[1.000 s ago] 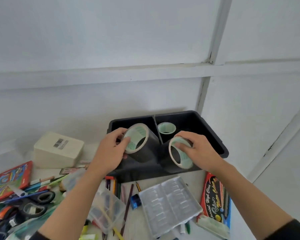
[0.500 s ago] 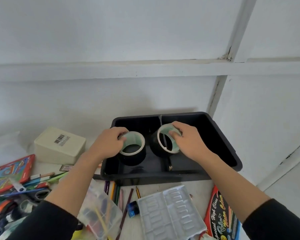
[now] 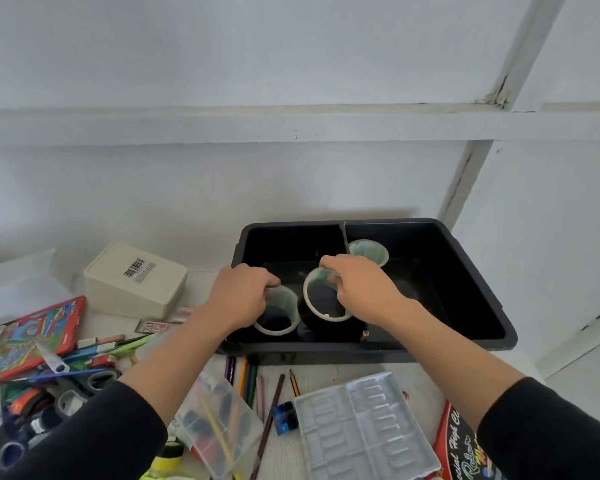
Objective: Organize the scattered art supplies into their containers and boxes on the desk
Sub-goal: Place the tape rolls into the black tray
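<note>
A black divided tray stands against the white wall. My left hand grips a black tape roll with a pale core, low in the tray's left compartment. My right hand pinches the rim of a second black tape roll just beside it, also inside the tray. A third tape roll stands farther back, right of the divider.
A cream box with a barcode sits left of the tray. In front lie coloured pencils, a clear paint case, a clear plastic palette, a red watercolour pack, scissors and a red book.
Both hands have carried their tape rolls from above the tray's front edge down into it, now lying side by side near the front wall. The view has shifted left.
</note>
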